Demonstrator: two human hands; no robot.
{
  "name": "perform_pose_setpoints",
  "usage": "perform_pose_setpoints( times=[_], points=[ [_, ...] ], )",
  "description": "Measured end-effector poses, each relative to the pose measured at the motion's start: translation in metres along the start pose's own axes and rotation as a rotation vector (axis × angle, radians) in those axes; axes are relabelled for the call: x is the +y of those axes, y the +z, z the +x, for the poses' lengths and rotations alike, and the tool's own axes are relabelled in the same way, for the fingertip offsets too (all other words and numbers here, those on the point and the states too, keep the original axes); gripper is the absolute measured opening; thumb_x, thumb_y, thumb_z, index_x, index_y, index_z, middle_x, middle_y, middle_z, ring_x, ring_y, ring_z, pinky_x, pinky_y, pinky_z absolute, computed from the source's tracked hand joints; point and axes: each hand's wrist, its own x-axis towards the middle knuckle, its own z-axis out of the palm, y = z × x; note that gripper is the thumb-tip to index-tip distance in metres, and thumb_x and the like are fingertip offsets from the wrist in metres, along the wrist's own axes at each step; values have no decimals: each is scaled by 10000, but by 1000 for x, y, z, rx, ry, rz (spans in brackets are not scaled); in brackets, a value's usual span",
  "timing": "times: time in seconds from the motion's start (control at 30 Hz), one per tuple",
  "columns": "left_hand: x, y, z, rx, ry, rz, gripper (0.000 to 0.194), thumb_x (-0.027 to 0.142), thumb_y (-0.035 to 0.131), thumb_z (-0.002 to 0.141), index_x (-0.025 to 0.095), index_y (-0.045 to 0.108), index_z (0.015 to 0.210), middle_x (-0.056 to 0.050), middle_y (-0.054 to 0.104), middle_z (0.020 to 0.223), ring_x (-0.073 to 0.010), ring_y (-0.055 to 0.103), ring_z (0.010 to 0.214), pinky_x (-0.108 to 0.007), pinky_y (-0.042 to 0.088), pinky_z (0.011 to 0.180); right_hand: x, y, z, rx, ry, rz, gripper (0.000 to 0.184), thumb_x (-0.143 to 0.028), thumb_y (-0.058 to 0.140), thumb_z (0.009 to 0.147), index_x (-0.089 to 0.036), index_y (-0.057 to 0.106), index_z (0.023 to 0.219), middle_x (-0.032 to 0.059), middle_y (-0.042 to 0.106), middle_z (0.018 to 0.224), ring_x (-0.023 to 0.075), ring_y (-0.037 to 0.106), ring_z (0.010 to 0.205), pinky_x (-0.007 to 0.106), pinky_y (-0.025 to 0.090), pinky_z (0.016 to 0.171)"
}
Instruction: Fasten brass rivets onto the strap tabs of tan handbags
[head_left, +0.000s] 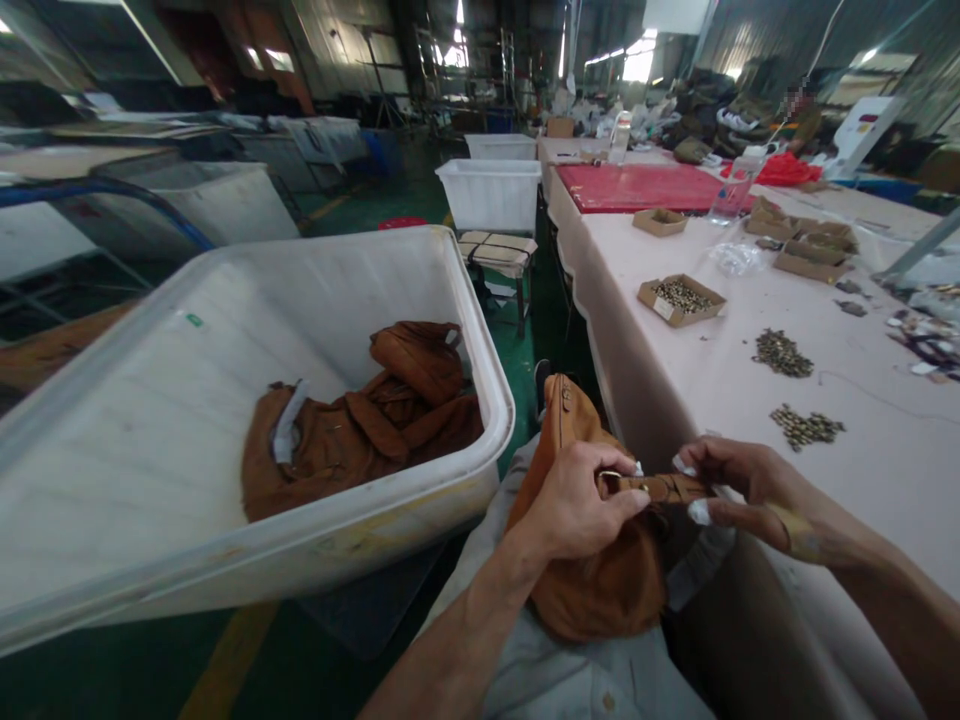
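A brown leather bag (600, 590) rests across my lap, with a small buckle on its upper part. From it a brown strap (664, 488) with a metal ring and a small stud is stretched between my two hands. My left hand (581, 500) pinches the ring end of the strap between thumb and fingers. On the other side, my right hand (750, 490) grips the strap's far end, with white wrapping on the thumb and a fingertip. A whitish band hangs beside the bag, below my right hand.
To the left stands a large white bin (405, 500) with several brown bags (360, 430) inside. On the table (637, 310) at right lie piles of small metal studs (806, 428), a cardboard tray (682, 300) of them, and a red board (645, 188). A stool (499, 250) stands ahead.
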Motion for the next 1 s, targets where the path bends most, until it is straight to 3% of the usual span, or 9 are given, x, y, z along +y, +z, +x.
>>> perform_pose_setpoints(
  times=[0.1,0.23,0.33,0.47,0.63,0.77,0.87,1.0],
  points=[
    [2,-5,3,-25,30,55,191,272,759,807,123,773,926,-24,653,744,-121,519,622,-244,365,569,-2,1,-1,73,-32,-4,315,-423,713,924,-168,614,1081,55,637,943,212,577,856,327,469,755],
    [20,-12,9,56,164,1,161,256,766,827,132,784,927,-60,688,845,-156,573,721,-265,407,637,-5,-2,-1,116,-86,68,390,-411,773,869,-172,616,1134,75,650,998,242,597,917,344,499,792],
    [45,-24,17,109,313,0,156,252,782,833,136,798,935,-56,669,804,-166,572,732,-276,417,663,-3,-7,-1,160,-142,131,456,-397,797,851,-178,606,1202,91,659,1072,264,602,1006,367,502,875],
    [87,-49,37,135,444,-43,227,303,856,789,139,802,936,-41,664,789,-161,567,740,-275,429,682,6,-8,-2,187,-152,212,491,-425,786,858,-174,598,1236,90,669,1058,234,607,916,324,502,755],
    [140,-82,64,172,486,-314,341,361,899,740,104,761,916,-32,627,745,-115,522,622,-231,398,577,10,1,-6,162,-151,285,494,-496,727,891,-162,582,1224,87,696,1034,222,632,864,322,521,728],
    [171,-108,67,147,529,-424,344,375,878,761,86,716,850,-42,576,719,-98,476,576,-230,382,537,9,7,-4,165,-66,353,400,-494,714,915,-160,624,1116,58,698,900,198,644,768,312,531,681],
    [178,-126,56,126,539,-426,303,338,867,772,94,715,866,-49,574,750,-97,464,586,-244,396,554,8,-2,-3,361,-94,472,353,-500,729,900,-163,666,983,37,659,731,190,631,651,327,542,624],
    [167,-140,35,148,470,-403,353,362,875,760,95,709,920,-33,553,725,-97,451,584,-222,330,530,6,-25,-13,816,-155,655,248,-400,834,795,-202,706,871,-20,491,545,155,518,472,310,494,465]
  ],
)
